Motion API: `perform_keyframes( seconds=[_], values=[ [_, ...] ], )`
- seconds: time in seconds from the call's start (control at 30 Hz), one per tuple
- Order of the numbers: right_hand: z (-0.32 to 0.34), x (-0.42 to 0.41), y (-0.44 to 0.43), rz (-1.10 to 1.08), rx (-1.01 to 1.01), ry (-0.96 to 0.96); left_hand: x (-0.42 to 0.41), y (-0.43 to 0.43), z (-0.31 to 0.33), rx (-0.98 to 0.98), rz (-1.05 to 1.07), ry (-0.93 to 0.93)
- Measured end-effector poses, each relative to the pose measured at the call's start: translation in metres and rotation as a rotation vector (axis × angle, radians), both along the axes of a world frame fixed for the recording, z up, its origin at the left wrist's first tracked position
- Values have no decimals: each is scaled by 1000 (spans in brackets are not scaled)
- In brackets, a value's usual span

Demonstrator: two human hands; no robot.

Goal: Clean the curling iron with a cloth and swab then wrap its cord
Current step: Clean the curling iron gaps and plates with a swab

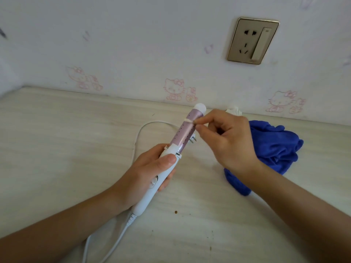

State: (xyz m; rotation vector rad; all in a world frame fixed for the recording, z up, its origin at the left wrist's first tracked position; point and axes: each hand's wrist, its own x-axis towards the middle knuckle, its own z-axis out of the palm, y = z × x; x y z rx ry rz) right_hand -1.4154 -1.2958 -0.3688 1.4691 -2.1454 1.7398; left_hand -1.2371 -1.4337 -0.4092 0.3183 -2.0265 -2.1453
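My left hand (146,171) grips the white handle of the curling iron (171,154), which points up and away over the table. Its pink barrel (185,130) has small dark holes and a white tip. My right hand (231,139) pinches a cotton swab (188,120) whose head lies across the upper barrel. The white cord (138,137) loops on the table behind the iron and also trails from the handle's end toward the bottom edge. The plug's prongs (192,139) show just right of the barrel. A blue cloth (273,147) lies crumpled on the table beyond my right wrist.
A pale wooden table (57,149) meets a white wall with pink cartoon cat prints. A gold wall socket with a switch (252,40) sits up on the wall at the right. A small white crumpled item (234,110) lies at the wall's base.
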Motion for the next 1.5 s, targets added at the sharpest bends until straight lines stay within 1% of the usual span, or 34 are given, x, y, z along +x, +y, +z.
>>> perform_keyframes(
  seconds=[0.13, 0.33, 0.4, 0.47, 0.57, 0.7, 0.77, 0.9, 1.07, 1.13, 1.2, 1.33, 1.5],
  values=[
    [-8, 19, 1, 106, 50, 95, 0, -1, 0, 15, 26, 32],
    [6, -17, 1, -88, -48, -91, 0, -1, 0, 45, 20, 76],
    [5, -19, 3, -99, -53, -144, 0, -1, 0, 40, 21, 82],
    [1, -15, 2, -61, -21, -171, 1, 0, -2, 16, 16, 90],
    [-5, -6, -1, 8, 30, -158, 1, 2, -4, -17, 11, 97],
    [-22, 11, -1, 83, 112, -102, 1, 2, -3, 4, 44, 95],
    [-27, 19, -1, 121, 126, -105, 2, 1, -3, 5, 42, 93],
    [-19, 8, -1, 52, 90, -56, -1, 2, 2, 38, 49, 37],
    [-20, 6, -1, -9, 57, -12, -7, -4, 10, 80, 41, -142],
    [-20, 3, 0, -28, 45, -13, -8, -6, 11, 100, 16, -181],
    [-20, 1, 0, -21, 48, -15, -8, -4, 10, 97, 13, -161],
    [-19, -3, 0, 30, 57, -66, -3, 3, 5, 6, 59, -80],
    [-20, -7, 3, 7, 50, -76, -1, 6, 3, -55, 86, -16]
  ],
)
